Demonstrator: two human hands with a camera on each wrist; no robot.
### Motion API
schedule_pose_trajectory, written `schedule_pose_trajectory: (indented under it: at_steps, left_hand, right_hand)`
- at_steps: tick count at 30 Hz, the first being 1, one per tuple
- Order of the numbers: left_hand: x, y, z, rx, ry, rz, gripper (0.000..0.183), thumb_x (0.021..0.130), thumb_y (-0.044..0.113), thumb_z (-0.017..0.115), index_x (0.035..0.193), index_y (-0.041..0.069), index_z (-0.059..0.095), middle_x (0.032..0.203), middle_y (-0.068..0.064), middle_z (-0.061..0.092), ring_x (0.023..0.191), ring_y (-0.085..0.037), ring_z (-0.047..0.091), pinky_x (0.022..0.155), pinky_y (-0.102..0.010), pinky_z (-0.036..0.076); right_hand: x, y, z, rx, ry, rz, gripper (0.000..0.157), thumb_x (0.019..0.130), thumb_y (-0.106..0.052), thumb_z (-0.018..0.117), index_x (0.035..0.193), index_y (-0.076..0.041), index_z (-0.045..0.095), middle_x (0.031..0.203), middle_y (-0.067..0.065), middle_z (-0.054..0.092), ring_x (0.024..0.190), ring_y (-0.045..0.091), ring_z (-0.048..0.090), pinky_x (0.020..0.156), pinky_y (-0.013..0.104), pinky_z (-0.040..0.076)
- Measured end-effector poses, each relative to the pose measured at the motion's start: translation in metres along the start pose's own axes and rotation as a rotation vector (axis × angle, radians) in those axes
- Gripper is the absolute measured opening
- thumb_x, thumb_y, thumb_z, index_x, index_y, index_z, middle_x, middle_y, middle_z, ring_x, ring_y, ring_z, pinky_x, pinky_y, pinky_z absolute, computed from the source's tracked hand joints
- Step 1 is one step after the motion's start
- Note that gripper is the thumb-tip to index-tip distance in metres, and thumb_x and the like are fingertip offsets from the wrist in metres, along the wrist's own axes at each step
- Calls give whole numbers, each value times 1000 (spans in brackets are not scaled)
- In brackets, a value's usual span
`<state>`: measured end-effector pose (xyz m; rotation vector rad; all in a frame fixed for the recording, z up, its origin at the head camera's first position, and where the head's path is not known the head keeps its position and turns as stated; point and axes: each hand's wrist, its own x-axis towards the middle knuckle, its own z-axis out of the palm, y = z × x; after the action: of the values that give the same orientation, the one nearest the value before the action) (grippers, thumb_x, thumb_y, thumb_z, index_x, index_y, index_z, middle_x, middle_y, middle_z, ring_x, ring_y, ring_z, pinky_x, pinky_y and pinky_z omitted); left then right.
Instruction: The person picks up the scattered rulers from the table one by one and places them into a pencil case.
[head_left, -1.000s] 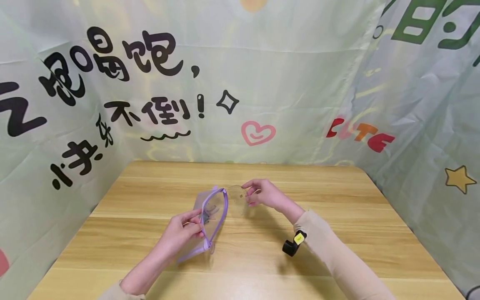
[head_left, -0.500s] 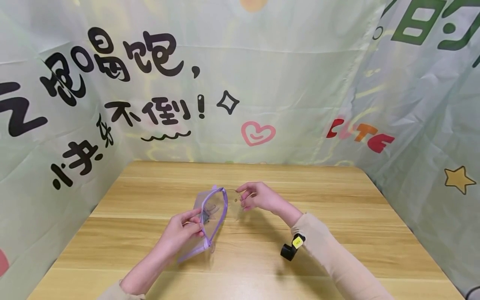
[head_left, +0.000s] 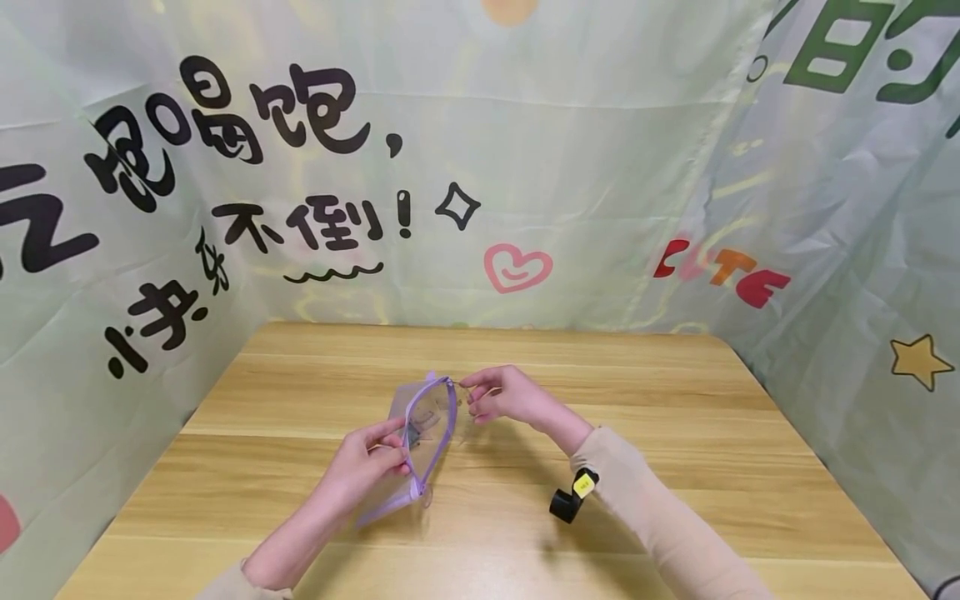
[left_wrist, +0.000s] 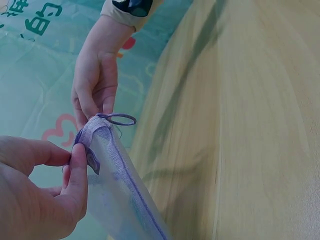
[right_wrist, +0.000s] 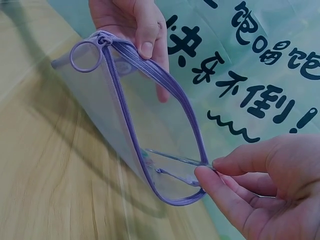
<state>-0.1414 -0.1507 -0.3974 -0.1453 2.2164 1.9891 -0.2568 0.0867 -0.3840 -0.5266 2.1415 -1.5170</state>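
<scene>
My left hand (head_left: 367,460) pinches the near side of a see-through zip pouch (head_left: 453,412) with a purple zipper edge, its mouth spread open toward the right. In the right wrist view, a ring pull (right_wrist: 86,69) hangs at the top corner of the mouth. Thumb and fingers of my right hand (head_left: 517,398) pinch a thin, see-through piece (right_wrist: 176,157) at the mouth's far end. Part of that piece reaches inside past the zipper; its exact kind I cannot tell. Some small dark and bluish shapes (head_left: 412,432) show through the pouch wall.
The pouch is held over a wooden table (head_left: 637,375). Printed cloth (head_left: 600,167) hangs behind and at both sides. A black wrist camera (head_left: 570,500) is strapped on the right sleeve.
My right hand has moved left, bringing the see-through piece from beside the pouch to its mouth and partly in. The left hand and pouch have stayed nearly still.
</scene>
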Motion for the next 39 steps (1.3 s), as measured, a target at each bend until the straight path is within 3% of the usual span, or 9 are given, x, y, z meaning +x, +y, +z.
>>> schedule_pose_trajectory:
  at_steps: [17,25,39]
  left_hand:
    - [-2,2,0,15,-3,4,57,87,-3,59,142,-8,44,96,-6,55,79,-13,61,74,-21,60]
    - [-2,2,1,14,-4,12,57,87,-3,59,142,-9,45,96,-6,55,79,-13,61,74,-20,60]
    - [-3,3,1,5,-5,16,58,86,-3,59,142,-9,44,96,-6,55,80,-13,61,74,-20,60]
  right_hand:
    - [9,0,16,56,28,-3,45,85,9,62,129,14,55,96,15,61,74,14,67,81,40,64]
    - [14,1,23,84,61,26,42,87,9,62,128,12,56,96,12,58,73,13,65,78,32,64]
    - [20,4,31,106,73,23,45,85,12,61,130,17,52,97,13,58,72,14,65,81,35,64]
